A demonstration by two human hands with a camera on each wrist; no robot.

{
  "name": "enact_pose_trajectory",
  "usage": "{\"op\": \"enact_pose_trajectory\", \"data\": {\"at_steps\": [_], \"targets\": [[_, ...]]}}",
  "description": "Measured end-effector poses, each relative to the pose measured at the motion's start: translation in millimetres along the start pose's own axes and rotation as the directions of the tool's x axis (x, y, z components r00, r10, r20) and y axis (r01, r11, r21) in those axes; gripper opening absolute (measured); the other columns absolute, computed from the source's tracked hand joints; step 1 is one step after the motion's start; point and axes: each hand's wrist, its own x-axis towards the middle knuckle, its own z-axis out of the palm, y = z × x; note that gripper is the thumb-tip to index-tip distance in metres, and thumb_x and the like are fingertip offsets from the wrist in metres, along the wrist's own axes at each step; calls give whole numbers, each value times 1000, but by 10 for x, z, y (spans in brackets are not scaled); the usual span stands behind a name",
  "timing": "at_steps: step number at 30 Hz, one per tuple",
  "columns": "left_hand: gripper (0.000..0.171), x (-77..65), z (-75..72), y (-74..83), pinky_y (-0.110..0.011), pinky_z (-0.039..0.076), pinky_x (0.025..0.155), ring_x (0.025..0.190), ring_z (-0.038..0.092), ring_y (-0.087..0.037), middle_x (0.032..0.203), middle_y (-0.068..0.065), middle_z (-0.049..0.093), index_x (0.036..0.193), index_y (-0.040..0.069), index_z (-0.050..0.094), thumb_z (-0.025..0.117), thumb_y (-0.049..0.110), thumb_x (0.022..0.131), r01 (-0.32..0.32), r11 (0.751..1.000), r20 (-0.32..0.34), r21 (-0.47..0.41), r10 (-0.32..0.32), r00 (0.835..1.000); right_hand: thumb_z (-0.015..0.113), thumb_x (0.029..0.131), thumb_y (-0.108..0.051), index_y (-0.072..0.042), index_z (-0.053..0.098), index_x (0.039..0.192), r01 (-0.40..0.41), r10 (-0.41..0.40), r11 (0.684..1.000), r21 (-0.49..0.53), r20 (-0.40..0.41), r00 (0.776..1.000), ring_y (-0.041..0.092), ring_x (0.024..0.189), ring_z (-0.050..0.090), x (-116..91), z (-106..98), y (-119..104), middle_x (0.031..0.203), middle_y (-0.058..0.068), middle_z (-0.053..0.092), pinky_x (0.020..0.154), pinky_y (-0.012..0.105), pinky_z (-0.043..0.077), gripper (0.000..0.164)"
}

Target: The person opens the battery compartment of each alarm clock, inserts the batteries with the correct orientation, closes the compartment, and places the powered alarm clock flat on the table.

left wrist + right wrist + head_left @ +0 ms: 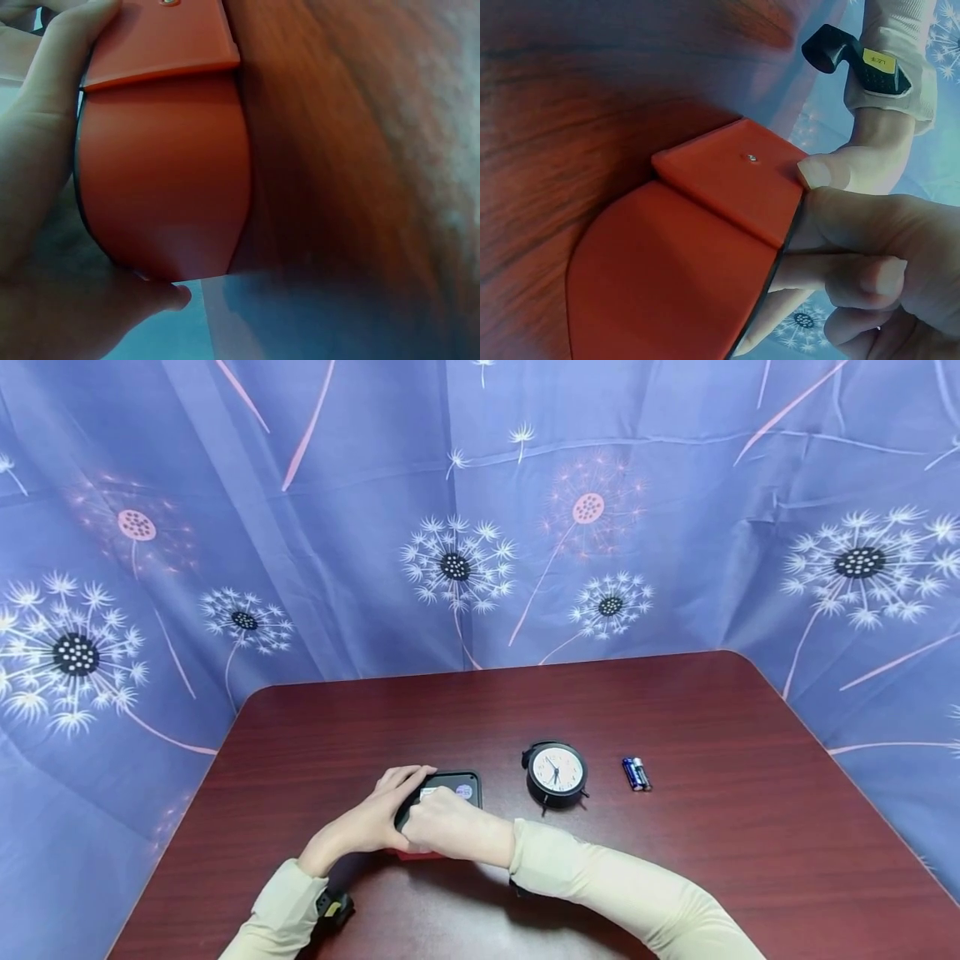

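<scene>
A red case with a black face (454, 778) lies on the table, black face up, with white and purple labels on it. My left hand (367, 821) grips the case from the left, fingers along its far side and thumb at the near side. In the left wrist view, the case's curved red side (165, 176) sits beside that hand. My right hand (453, 824) lies over the black face with its fingers curled. The right wrist view has its fingers (870, 225) right at the black edge; I cannot tell whether they pinch anything there.
Right of the case stands a round black alarm clock (557, 774) with a white dial. Farther right, two batteries (637, 774) lie side by side on the dark red wooden table (712, 852). A blue dandelion-patterned curtain (360, 585) hangs behind the table.
</scene>
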Motion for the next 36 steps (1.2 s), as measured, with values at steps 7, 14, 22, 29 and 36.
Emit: {"op": "enact_pose_trajectory", "data": {"at_steps": [7, 14, 22, 29, 36], "targets": [[102, -8, -2, 17, -52, 38, 102, 134, 32, -27, 146, -7, 38, 150, 11, 33, 84, 45, 67, 48, 998, 31, -30, -47, 998, 74, 78, -36, -30, 69, 71, -90, 80, 996, 30, 233, 969, 7, 63, 62, -12, -73, 75, 71, -11, 67, 49, 23, 48, 10], [102, -16, 6, 18, -49, 40, 101, 133, 33, -28, 144, -11, 39, 149, 5, 33, 83, 46, 70, 6, 1000, 20, 0, -6, 1000, 80, 67, -47, -26, 71, 72, -307, 282, 949, 78, 231, 931, 10, 55, 61, -65, -30, 102, 68, -8, 68, 44, 28, 46, 24], [102, -8, 2, 17, -48, 41, 100, 132, 33, -28, 143, -11, 40, 149, 6, 34, 83, 46, 69, 5, 1000, 14, -1, -5, 1000, 82, 62, -44, -23, 72, 74, -447, 410, 888, 110, 254, 876, 13, 57, 63, -40, -38, 44, 73, -8, 70, 47, 28, 48, 26], [104, -23, -6, 45, -46, 40, 102, 134, 31, -26, 144, -8, 37, 151, 6, 30, 82, 48, 71, 48, 999, 44, -9, -48, 998, 80, 66, -47, -20, 74, 81, -476, 434, 877, 67, 316, 844, 14, 65, 66, -6, -53, -15, 79, -5, 69, 51, 28, 51, 31], [102, -10, 11, 10, -48, 41, 100, 132, 34, -27, 144, -10, 41, 148, 7, 36, 84, 45, 67, 8, 1000, -6, 5, -8, 1000, 76, 71, -33, -27, 71, 71, -325, 328, 944, -55, 260, 908, 9, 61, 62, 0, -59, -91, 72, -7, 68, 47, 26, 47, 8]]}}
